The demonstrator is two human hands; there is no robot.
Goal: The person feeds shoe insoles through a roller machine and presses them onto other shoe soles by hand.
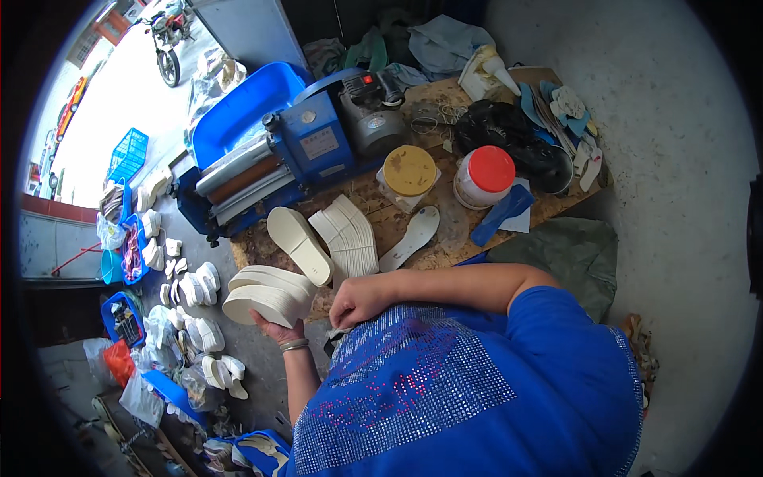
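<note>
Left hand grips a stack of insoles; right hand curled, empty; red-lidded jar closed.

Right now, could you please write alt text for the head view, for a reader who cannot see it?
The left hand holds a fanned stack of cream insoles beside a wooden workbench; the right hand rests closed at the bench edge. On the bench sit a blue roller machine and more insoles.

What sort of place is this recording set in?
Most likely a small shoe-making workshop opening onto a street. The left hand holds a stack of cream insoles, more fanned insoles lie on the worn wooden workbench, beside a blue roller machine.
</note>
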